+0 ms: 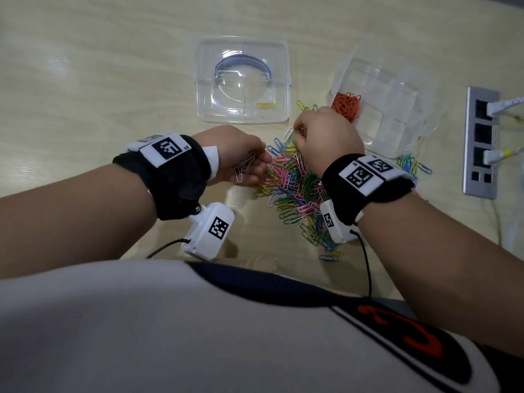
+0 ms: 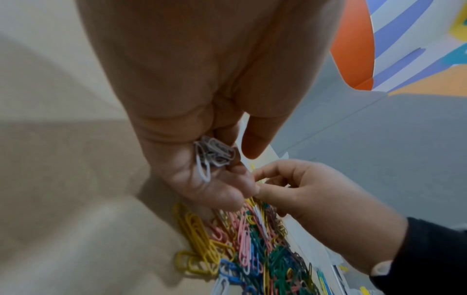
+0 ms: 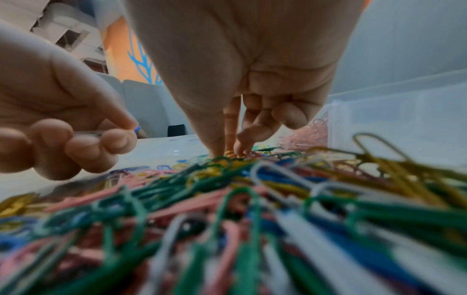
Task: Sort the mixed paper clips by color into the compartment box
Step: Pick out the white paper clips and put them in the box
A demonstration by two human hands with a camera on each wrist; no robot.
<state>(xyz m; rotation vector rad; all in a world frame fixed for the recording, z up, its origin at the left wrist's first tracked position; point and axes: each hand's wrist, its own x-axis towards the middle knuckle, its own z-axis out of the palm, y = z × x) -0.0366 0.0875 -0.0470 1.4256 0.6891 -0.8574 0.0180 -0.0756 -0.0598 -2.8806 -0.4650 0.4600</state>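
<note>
A heap of mixed paper clips (image 1: 295, 194) in pink, green, yellow, blue and white lies on the table in front of me. My left hand (image 1: 262, 167) hovers at its left edge and grips a small bunch of white clips (image 2: 212, 155) in curled fingers. My right hand (image 1: 297, 134) reaches down at the far end of the heap. Its thumb and forefinger (image 3: 228, 153) pinch at a clip whose colour I cannot tell. The clear compartment box (image 1: 397, 114) stands to the right of the right hand. Orange clips (image 1: 347, 104) fill its near-left compartment.
A clear lid (image 1: 226, 52) lies beyond the heap with one yellow clip (image 1: 265, 104) on it. A few stray clips (image 1: 411, 164) lie near the box's front corner. A metal socket panel (image 1: 479, 143) with plugged cables is set in the table at far right.
</note>
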